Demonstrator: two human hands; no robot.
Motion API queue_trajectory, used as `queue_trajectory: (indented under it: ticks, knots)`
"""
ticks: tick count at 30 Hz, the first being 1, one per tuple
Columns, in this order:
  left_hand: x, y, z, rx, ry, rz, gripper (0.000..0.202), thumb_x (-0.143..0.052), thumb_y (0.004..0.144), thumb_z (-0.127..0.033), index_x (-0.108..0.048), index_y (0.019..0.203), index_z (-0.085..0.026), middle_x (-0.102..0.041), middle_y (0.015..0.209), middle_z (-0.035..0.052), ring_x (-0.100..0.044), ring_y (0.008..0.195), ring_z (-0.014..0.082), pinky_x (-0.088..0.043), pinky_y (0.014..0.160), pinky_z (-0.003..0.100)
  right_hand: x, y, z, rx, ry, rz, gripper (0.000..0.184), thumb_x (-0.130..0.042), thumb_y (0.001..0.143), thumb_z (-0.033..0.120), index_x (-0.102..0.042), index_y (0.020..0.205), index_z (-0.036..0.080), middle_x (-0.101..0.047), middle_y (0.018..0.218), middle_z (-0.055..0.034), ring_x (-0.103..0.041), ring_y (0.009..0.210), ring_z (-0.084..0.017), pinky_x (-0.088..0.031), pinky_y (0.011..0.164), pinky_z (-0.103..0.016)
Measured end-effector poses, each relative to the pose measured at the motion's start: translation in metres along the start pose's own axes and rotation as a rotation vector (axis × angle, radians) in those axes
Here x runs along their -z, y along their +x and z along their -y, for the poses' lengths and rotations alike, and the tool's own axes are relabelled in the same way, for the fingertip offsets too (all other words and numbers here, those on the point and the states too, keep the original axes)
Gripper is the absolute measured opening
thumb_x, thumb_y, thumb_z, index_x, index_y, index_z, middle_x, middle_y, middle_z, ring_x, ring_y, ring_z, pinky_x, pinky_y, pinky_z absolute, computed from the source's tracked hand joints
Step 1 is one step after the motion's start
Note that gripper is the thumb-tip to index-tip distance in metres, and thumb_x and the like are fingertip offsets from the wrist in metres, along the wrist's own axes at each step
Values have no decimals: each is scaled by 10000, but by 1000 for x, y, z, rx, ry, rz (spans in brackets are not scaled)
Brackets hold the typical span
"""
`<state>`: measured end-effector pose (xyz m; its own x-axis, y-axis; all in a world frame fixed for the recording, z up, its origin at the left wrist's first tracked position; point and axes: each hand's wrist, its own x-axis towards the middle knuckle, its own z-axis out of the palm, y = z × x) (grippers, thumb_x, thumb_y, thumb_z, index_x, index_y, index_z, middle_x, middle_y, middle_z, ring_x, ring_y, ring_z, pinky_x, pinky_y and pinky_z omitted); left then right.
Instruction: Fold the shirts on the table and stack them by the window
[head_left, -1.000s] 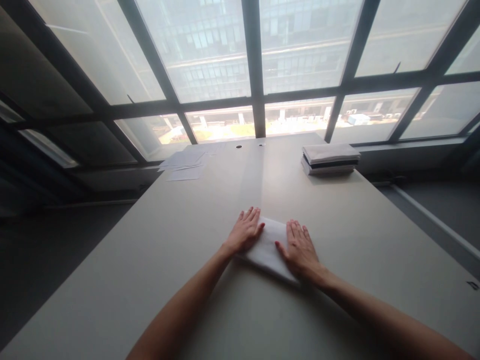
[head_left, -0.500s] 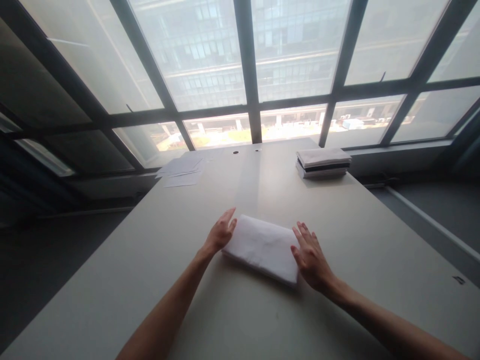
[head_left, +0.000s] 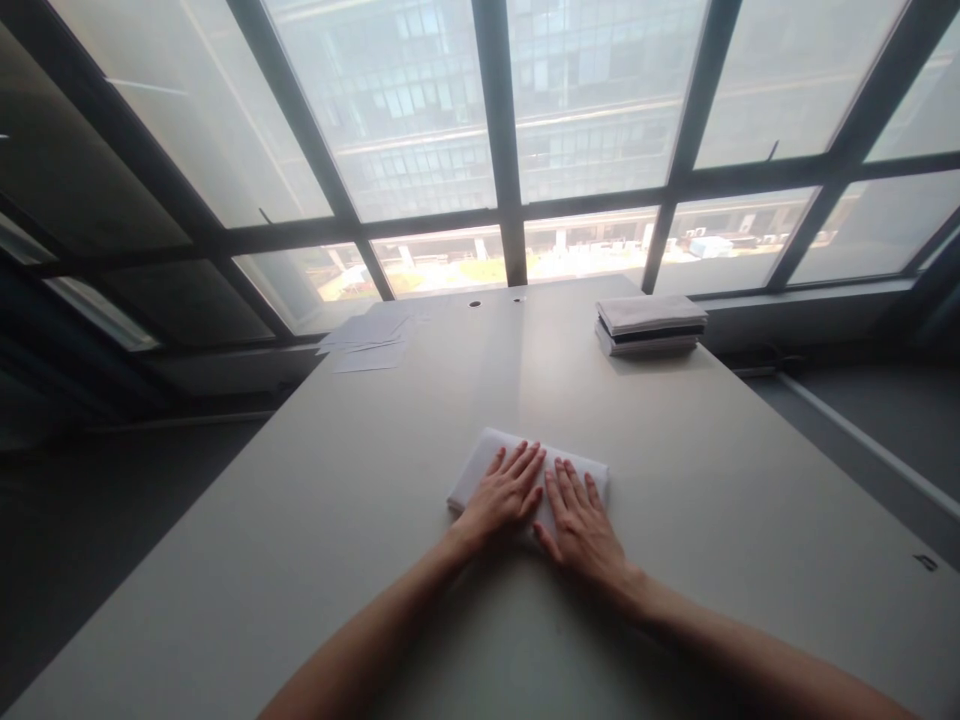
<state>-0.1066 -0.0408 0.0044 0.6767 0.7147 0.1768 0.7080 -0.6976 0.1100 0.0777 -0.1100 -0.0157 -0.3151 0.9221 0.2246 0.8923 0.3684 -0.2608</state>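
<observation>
A folded white cloth lies flat on the table in front of me, turned slightly so its right end is nearer. My left hand rests palm down on its middle, fingers stretched forward. Beside it my right hand lies flat on the right part of the cloth, fingers out and thumb pointing left. The two thumbs are close together near the cloth's front edge. Much of the front edge is hidden under the hands.
The pale table reaches to a wall of windows. A stack of folded cloths, white with a dark layer, stands at the far right. Several paper sheets lie at the far left. A round cable hole is near the back edge.
Both hands have moved inward from the two ends of the cloth and now lie flat on top of it. The cloth has stayed in about the same place.
</observation>
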Motion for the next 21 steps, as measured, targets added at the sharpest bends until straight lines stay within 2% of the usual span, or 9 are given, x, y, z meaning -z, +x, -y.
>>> queue_trajectory:
  ticks: [4, 8, 11, 13, 15, 18, 21]
  knots:
    - [4, 1, 11, 61, 9, 26, 643, -308, 1052, -539, -260, 1605, -214, -290, 1644, 92, -200, 1540, 241, -172, 1244, 484, 2, -3, -4, 55, -14, -5, 741, -482, 970, 465, -300, 1584, 94, -152, 1657, -158, -111, 1547, -326, -110, 1248, -547]
    - [9, -4, 33, 183, 53, 67, 651, -304, 1045, -556, -255, 1607, -230, -265, 1651, 92, -181, 1543, 278, -161, 1231, 550, 0, -10, -9, 91, -47, -27, 724, -470, 981, 466, -309, 1579, 91, -179, 1650, -173, -150, 1541, -327, -136, 1244, -550]
    - [11, -9, 52, 273, 22, 109, 664, -241, 1052, -548, -224, 1615, -196, -217, 1660, 114, -174, 1542, 301, -164, 1218, 583, -1, -17, -12, 100, -37, -29, 700, -477, 982, 429, -330, 1569, 76, -208, 1639, -187, -178, 1534, -335, -159, 1239, -559]
    - [11, -14, 63, 330, -46, 112, 672, -205, 1053, -531, -234, 1612, -159, -208, 1659, 134, -193, 1537, 310, -194, 1213, 571, 3, -24, -15, 111, 36, -12, 669, -470, 988, 406, -351, 1563, 86, -236, 1635, -181, -198, 1530, -328, -176, 1239, -555]
    - [12, -22, 72, 390, -139, 64, 688, -191, 1047, -517, -286, 1591, -108, -253, 1645, 158, -238, 1525, 294, -232, 1219, 512, 12, -34, -18, 102, 173, -9, 629, -441, 1001, 380, -355, 1567, 120, -258, 1640, -150, -211, 1530, -303, -201, 1240, -536]
    - [22, -38, 84, 494, -294, -70, 712, -232, 1019, -527, -412, 1522, -56, -413, 1573, 179, -368, 1474, 262, -287, 1213, 412, 37, -52, -27, -46, 490, -81, 580, -411, 1011, 391, -400, 1551, 182, -309, 1638, -105, -250, 1522, -277, -244, 1236, -507]
    - [42, -57, 89, 621, -463, -112, 694, -372, 951, -555, -533, 1435, -85, -595, 1418, 170, -576, 1295, 287, -417, 1119, 400, 65, -64, -41, -387, 896, -110, 548, -477, 964, 479, -552, 1433, 205, -499, 1524, -127, -432, 1424, -309, -355, 1180, -511]
